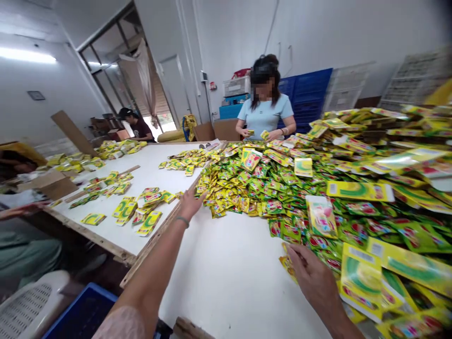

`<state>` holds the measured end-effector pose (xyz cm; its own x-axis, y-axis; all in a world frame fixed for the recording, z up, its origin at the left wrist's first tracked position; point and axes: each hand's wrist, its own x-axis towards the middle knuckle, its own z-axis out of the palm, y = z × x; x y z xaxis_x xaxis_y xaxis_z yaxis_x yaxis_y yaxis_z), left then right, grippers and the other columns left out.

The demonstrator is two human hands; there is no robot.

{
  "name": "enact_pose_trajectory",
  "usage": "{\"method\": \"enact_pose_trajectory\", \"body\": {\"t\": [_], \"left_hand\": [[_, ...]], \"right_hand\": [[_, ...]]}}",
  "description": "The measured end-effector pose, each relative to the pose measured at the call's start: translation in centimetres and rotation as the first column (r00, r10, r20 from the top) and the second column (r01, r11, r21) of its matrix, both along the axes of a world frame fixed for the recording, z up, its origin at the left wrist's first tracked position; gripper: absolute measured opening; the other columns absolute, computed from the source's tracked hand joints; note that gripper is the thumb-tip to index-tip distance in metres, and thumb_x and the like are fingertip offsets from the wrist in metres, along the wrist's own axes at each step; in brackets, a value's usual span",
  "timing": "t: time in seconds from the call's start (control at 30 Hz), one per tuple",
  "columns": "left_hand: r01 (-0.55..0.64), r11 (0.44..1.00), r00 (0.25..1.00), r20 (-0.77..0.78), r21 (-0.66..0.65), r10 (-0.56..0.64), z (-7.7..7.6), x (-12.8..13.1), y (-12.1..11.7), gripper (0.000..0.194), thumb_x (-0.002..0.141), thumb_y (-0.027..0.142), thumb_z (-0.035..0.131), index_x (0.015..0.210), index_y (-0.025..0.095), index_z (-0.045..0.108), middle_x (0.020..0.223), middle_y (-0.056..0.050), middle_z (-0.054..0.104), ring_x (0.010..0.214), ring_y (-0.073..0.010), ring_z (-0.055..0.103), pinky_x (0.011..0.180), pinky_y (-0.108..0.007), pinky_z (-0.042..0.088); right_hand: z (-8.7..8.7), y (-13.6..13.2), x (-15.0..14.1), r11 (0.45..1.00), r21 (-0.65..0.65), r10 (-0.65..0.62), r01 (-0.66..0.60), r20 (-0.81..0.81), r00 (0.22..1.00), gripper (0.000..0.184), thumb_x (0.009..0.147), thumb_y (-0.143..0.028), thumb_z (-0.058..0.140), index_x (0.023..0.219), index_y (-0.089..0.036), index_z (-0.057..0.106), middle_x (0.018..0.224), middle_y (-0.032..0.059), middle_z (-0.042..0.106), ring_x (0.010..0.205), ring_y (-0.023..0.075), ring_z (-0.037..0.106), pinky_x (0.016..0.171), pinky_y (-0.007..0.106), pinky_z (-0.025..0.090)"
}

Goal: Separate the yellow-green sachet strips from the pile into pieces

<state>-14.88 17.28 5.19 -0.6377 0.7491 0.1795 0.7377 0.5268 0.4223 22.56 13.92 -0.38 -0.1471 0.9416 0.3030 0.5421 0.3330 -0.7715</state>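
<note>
My left hand (190, 203) reaches forward over the wooden strip (164, 226) between two tabletops, fingers apart. It is at the left edge of a heap of yellow sachets (221, 190); whether it touches any is hard to tell. My right hand (307, 268) is closed on a small yellow sachet (288, 268), above the white tabletop (229, 268). Green sachets (278, 181) with red prints spread behind it. Flat yellow-green cardboard boxes (362, 278) lie to the right of that hand, and one box (322, 216) rests on the sachets just beyond.
On the left tabletop lie small groups of filled yellow boxes (148, 223). A person in a light blue shirt (266, 113) stands across the table, holding small boxes. Another person (139, 127) works farther back. A blue crate (83, 313) and white chair (35, 301) stand lower left.
</note>
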Motion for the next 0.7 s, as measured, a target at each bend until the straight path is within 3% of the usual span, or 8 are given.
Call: {"method": "enact_pose_trajectory", "body": {"t": [0.13,0.23,0.33,0.4,0.5,0.57,0.7], "left_hand": [[0.051,0.996,0.995,0.084,-0.078,-0.044,-3.5,1.9,2.2,0.073,0.075,0.063,0.049,0.133,0.019,0.044,0.138,-0.017,0.043,0.126,-0.0397,0.035,0.098,-0.049,0.03],[0.125,0.986,0.99,0.082,-0.111,-0.117,-5.5,4.3,1.4,0.071,0.077,0.056,0.049,0.139,0.022,0.035,0.141,-0.013,0.04,0.131,-0.0369,0.028,0.102,-0.048,0.027],[0.245,0.962,0.969,-0.009,-0.123,-0.248,-6.7,7.2,-0.6,0.071,0.08,0.049,0.049,0.141,0.018,0.031,0.141,-0.015,0.04,0.131,-0.0337,0.03,0.104,-0.044,0.027],[0.38,0.917,0.919,-0.061,-0.125,-0.389,-7.0,9.1,-2.0,0.068,0.08,0.047,0.05,0.138,0.016,0.036,0.137,-0.015,0.044,0.127,-0.0324,0.036,0.102,-0.041,0.03],[0.604,0.789,0.793,-0.014,-0.114,-0.609,-6.7,11.9,-3.8,0.058,0.078,0.045,0.055,0.13,0.02,0.047,0.127,-0.012,0.055,0.113,-0.0283,0.051,0.091,-0.035,0.039],[0.663,0.74,0.747,0.035,-0.114,-0.664,-6.2,13.5,-4.6,0.053,0.078,0.042,0.055,0.128,0.024,0.05,0.113,-0.009,0.064,0.099,-0.0255,0.059,0.08,-0.031,0.043],[0.606,0.786,0.795,0.099,-0.119,-0.598,-4.8,14.9,-5.1,0.05,0.078,0.042,0.055,0.124,0.024,0.05,0.081,-0.005,0.068,0.074,-0.0218,0.061,0.061,-0.027,0.04]], "right_hand": [[-1.5,1.0,0.9,0.994,0.109,-0.029,0.018,0.1,0.995,0.035,0.086,-0.048,0.041,0.091,-0.021,0.063,0.093,0.008,0.067,0.084,0.0236,0.061,0.076,0.035,0.047],[-2.0,1.1,0.9,0.971,0.235,-0.024,-0.029,0.219,0.975,0.029,0.086,-0.039,0.044,0.095,-0.018,0.062,0.099,0.0099,0.065,0.095,0.0257,0.057,0.087,0.041,0.042],[-1.9,0.3,-0.2,0.98,0.168,0.032,-0.103,0.38,0.924,0.026,0.082,-0.027,0.053,0.103,-0.015,0.062,0.11,0.0138,0.06,0.104,0.0282,0.051,0.09,0.043,0.04],[-1.7,-0.3,-1.3,0.981,0.084,0.131,-0.176,0.388,0.912,0.028,0.079,-0.024,0.059,0.105,-0.017,0.062,0.115,0.0129,0.057,0.108,0.0271,0.048,0.094,0.042,0.038],[-1.4,-0.8,-2.4,0.954,-0.033,0.295,-0.298,0.265,0.918,0.033,0.076,-0.023,0.064,0.109,-0.021,0.062,0.112,0.0084,0.058,0.103,0.0216,0.052,0.089,0.034,0.043],[-1.2,-0.9,-2.2,0.93,-0.083,0.368,-0.359,0.189,0.91,0.034,0.075,-0.022,0.065,0.108,-0.021,0.062,0.107,0.0067,0.061,0.09,0.0177,0.057,0.081,0.029,0.046],[-0.6,-0.4,-0.2,0.942,-0.173,0.312,-0.288,0.133,0.941,0.021,0.081,-0.019,0.054,0.099,-0.021,0.065,0.078,0.0012,0.067,0.066,0.0139,0.059,0.065,0.025,0.045]]}}
